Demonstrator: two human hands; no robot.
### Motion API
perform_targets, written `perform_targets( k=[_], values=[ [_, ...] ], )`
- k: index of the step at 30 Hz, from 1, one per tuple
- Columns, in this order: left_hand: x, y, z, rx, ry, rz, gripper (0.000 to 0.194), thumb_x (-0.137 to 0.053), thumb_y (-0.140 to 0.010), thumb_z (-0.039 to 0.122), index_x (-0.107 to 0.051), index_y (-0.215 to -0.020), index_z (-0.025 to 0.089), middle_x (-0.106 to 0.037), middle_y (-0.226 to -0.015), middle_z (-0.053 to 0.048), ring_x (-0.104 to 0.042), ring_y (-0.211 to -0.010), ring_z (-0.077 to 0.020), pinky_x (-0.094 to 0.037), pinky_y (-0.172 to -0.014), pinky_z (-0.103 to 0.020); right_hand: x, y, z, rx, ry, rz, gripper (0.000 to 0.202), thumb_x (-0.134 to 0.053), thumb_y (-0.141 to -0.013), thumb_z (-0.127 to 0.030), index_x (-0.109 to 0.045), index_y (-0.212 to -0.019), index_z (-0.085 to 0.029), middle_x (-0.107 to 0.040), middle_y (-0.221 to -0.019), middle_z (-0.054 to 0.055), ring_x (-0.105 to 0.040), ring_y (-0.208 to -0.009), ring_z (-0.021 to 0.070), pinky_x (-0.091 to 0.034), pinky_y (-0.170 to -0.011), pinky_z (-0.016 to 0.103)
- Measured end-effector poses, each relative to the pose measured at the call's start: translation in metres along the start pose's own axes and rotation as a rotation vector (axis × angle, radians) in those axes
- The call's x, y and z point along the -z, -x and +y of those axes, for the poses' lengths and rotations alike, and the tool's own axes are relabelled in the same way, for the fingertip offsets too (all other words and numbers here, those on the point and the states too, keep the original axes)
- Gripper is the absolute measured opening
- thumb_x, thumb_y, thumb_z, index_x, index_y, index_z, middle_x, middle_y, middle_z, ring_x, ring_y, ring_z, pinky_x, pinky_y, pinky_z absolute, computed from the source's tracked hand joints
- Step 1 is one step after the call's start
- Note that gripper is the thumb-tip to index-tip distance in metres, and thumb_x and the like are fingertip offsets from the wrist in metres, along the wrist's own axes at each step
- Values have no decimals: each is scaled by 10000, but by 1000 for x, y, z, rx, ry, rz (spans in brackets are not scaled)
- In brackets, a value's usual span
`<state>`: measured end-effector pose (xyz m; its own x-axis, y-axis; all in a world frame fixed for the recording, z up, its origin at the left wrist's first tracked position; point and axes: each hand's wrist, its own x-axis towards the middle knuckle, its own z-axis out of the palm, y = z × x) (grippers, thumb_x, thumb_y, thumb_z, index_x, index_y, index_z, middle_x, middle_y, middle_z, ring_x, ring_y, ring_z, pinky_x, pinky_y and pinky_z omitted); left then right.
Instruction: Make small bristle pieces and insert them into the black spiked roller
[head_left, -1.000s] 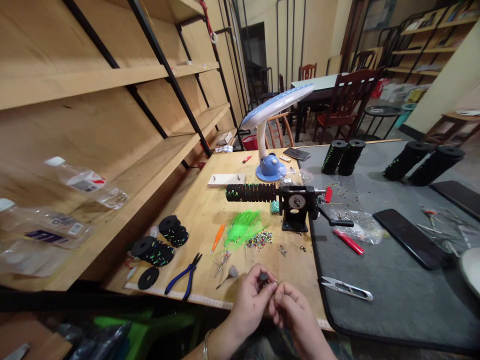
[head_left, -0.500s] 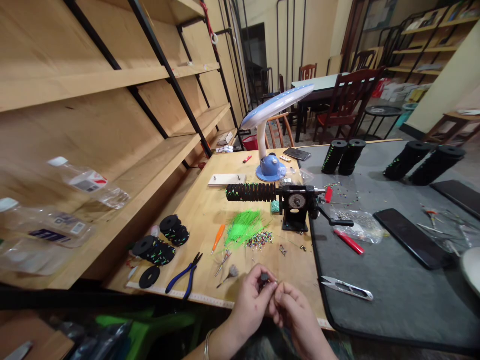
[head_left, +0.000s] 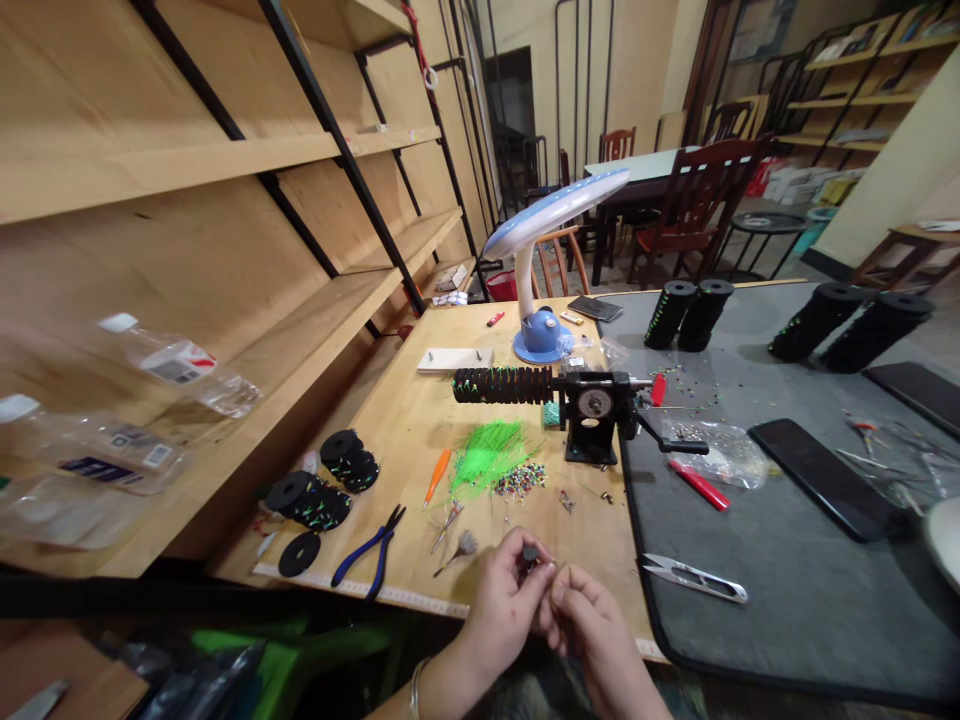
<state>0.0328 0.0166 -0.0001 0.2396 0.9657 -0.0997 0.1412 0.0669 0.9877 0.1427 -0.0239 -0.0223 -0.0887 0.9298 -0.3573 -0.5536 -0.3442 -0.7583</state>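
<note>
At the table's front edge, my left hand (head_left: pixel 504 600) is closed around a small dark piece (head_left: pixel 530 553), whose top end shows between thumb and forefinger. Against its fingertips, my right hand (head_left: pixel 589 615) pinches with thumb and forefinger; whatever lies in that pinch is too small to name. Just left of the hands lies a small grey brush-like tuft (head_left: pixel 466 543). Beyond them are a pile of colored beads (head_left: pixel 521 482) and a bundle of bright green strands (head_left: pixel 489 452). Behind these stands a black hand-crank winder (head_left: pixel 594 410) carrying a row of black foam spools (head_left: pixel 502 384).
Blue-handled pliers (head_left: pixel 369 553), an orange pointed tool (head_left: pixel 436 476) and black foam discs (head_left: pixel 300 553) lie to the left. On the grey mat (head_left: pixel 750 640) are thread snips (head_left: pixel 696 578), a red tool (head_left: pixel 697 484) and a phone (head_left: pixel 821 478). A blue-white lamp (head_left: pixel 541 335) stands behind the winder.
</note>
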Motion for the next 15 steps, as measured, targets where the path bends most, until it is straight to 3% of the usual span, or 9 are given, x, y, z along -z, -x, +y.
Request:
perform_targets(
  k=[15],
  values=[
    [0,1,0,-3,-2,4,32,-587,-797,178,-559,-783,172,-581,-704,-7,-563,-665,-141,-435,-631,-221,4,-1,3,6,-34,-27,316,-684,-759,-413,-508,-637,-181,-592,-532,-35,-460,-431,68,-317,-443,181]
  ],
)
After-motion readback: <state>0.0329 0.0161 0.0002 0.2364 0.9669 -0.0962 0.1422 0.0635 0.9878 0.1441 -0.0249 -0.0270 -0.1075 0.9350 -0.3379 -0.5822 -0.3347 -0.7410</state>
